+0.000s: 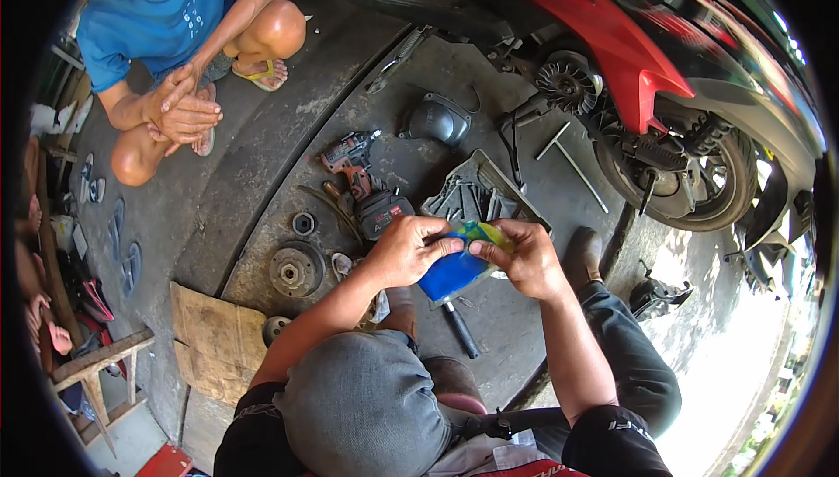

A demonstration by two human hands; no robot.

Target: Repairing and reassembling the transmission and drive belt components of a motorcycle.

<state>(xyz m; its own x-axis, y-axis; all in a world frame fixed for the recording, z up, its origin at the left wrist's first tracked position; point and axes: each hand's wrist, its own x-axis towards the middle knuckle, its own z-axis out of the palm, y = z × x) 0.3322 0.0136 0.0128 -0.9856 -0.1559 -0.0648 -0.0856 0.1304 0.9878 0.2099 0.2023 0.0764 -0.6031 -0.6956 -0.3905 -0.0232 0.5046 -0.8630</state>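
Pinched between my two hands is a small flat packet (453, 274), blue on its lower part and green-yellow along the top edge. My left hand (407, 251) grips its upper left side, thumb pressed on the front. The upper right corner is held by my right hand (530, 260), its thumb close to the other one. Whether the packet is torn open cannot be made out. Beyond it lies a metal cover with loose parts in it (476, 193), partly hidden by my hands. A black-handled tool (461, 330) rests on the floor below the packet.
A red and black motor scooter (603, 40) stands at right with its fan exposed. On the floor lie a cordless driver (354, 171), a round metal drum (297, 269), a dark engine cover (441, 118), a T-handle wrench (572, 167) and cardboard (214, 346). A person (175, 31) squats at upper left.
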